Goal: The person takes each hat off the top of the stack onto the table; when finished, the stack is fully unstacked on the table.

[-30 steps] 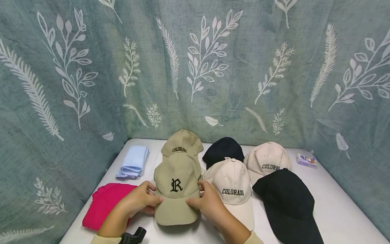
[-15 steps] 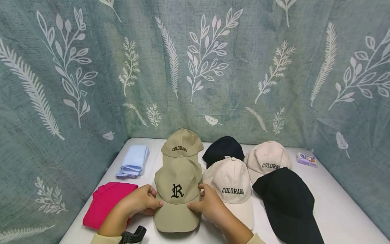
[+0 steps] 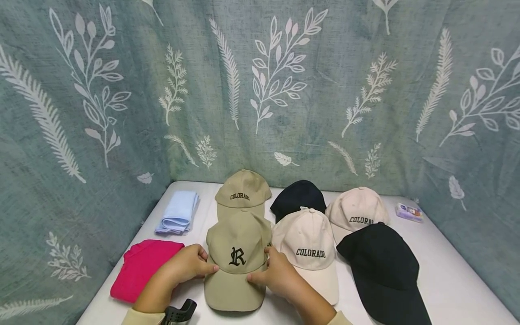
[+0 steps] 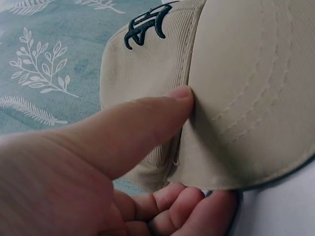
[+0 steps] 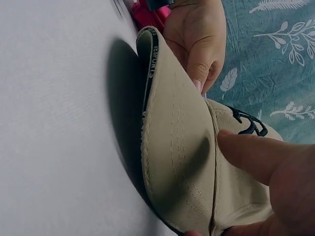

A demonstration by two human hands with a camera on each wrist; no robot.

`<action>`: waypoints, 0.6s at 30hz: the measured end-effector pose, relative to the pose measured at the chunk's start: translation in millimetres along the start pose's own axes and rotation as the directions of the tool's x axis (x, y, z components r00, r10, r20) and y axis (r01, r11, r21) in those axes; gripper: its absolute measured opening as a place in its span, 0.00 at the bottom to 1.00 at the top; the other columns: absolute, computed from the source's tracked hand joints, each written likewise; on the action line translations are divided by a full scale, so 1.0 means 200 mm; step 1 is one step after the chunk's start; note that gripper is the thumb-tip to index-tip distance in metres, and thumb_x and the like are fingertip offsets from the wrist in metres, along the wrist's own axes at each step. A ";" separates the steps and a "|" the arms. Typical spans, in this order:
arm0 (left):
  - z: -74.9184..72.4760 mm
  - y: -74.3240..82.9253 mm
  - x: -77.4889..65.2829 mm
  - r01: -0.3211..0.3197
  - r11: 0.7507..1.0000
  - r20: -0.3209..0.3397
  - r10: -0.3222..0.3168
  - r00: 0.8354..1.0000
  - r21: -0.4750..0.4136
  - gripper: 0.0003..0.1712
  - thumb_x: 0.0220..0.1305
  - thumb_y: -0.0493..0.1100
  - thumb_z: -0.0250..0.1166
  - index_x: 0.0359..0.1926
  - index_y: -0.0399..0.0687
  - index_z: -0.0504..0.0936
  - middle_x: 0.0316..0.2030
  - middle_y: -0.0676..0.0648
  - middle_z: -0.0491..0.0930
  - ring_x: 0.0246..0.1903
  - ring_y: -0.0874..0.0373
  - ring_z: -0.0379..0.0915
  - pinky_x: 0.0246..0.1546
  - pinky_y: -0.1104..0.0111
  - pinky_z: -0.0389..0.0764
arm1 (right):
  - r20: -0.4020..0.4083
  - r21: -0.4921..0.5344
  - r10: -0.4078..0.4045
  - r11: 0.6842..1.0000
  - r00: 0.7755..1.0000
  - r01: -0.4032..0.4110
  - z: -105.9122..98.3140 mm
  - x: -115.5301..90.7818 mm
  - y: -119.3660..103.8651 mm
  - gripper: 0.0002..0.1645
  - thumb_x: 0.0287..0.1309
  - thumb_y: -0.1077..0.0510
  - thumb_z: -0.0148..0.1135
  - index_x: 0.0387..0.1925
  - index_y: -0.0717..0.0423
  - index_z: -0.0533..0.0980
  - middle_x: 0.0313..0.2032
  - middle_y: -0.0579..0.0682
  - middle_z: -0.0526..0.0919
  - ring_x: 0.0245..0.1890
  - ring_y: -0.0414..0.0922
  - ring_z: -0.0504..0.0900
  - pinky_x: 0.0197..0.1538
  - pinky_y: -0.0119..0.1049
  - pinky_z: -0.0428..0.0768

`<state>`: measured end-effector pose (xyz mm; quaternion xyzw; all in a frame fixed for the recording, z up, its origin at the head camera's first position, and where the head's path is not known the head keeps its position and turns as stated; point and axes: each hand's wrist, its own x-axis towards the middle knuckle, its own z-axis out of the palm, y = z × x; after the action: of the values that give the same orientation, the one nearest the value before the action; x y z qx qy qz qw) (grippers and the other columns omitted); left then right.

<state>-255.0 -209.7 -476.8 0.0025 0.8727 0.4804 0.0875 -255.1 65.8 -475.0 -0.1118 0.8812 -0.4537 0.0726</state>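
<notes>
Both hands hold a khaki baseball cap (image 3: 237,241) with a dark embroidered letter R, its brim toward me. My left hand (image 3: 190,264) pinches the left side where brim meets crown; in the left wrist view the thumb (image 4: 147,115) lies on top and the fingers curl below the brim. My right hand (image 3: 278,273) grips the opposite side, its thumb (image 5: 251,152) near the brim seam in the right wrist view. Directly behind stands another khaki cap (image 3: 243,187) marked COLORADO. A cream COLORADO cap (image 3: 310,239) sits just right of the held one.
Farther right are a navy cap (image 3: 298,198), a second cream cap (image 3: 357,210) and a black cap (image 3: 383,257). At left lie a folded light blue cloth (image 3: 178,212) and a pink cloth (image 3: 144,266). A small purple packet (image 3: 409,212) rests on the white table (image 3: 451,280) at far right.
The R cap has come slightly toward me, showing more of the khaki cap behind it. Both hands keep their hold and have barely shifted.
</notes>
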 end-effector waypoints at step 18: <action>-0.02 0.00 0.02 0.053 0.994 -0.004 -0.053 0.999 0.091 0.22 0.58 0.50 0.78 0.34 0.43 0.75 0.29 0.45 0.78 0.27 0.52 0.78 0.25 0.64 0.72 | 0.113 0.247 0.042 0.966 0.993 -0.069 -0.11 0.00 -0.09 0.56 0.54 0.54 0.80 0.77 0.65 0.59 0.61 0.69 0.74 0.57 0.58 0.78 0.59 0.54 0.81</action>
<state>-259.2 -212.7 -475.3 -0.0169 0.8934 0.4378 0.0992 -258.9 73.9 -447.7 -0.1010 0.8144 -0.5525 0.1459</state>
